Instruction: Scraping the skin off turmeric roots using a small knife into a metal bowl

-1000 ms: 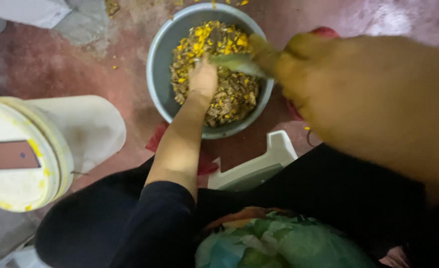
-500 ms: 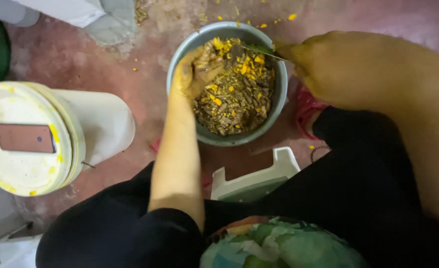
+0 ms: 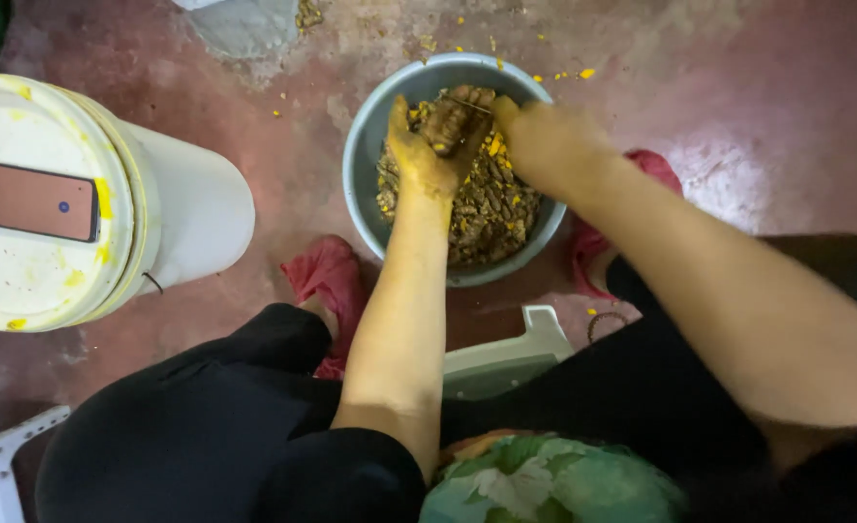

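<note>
So we've got both hands down in the grey bowl [image 3: 363, 184], squeezing a clump of brown mash [image 3: 453, 121] between them at the bowl's far side. Our left hand [image 3: 421, 150] is cupped around the clump from one side, fingers curled up against it, and our right hand [image 3: 545, 145] presses in from the other side, a bit blurry so we can't make out each finger. How much of the clump sits hidden between the palms is hard to say.

Inside the bowl there's a coarse brown mix [image 3: 487, 208] speckled with bright yellow bits, filling it most of the way. It looks wet and crumbly, and the same yellow-brown stuff is smeared over our left hand and wrist.

Beyond the bowl, a few yellow crumbs [image 3: 564, 74] lie scattered on the reddish floor [image 3: 758, 87]. Just on either side of the bowl's near edge we can see red slippers [image 3: 327, 271], the right one mostly hidden behind our arm. Near the bowl's front rim, a white plastic stool [image 3: 501, 358] pokes out between our black-clad knees, mostly covered. Well off to the left of the bowl stands a white bucket [image 3: 191, 208] with yellow smears on its lid, and a phone [image 3: 30, 199] lying flat on top.
</note>
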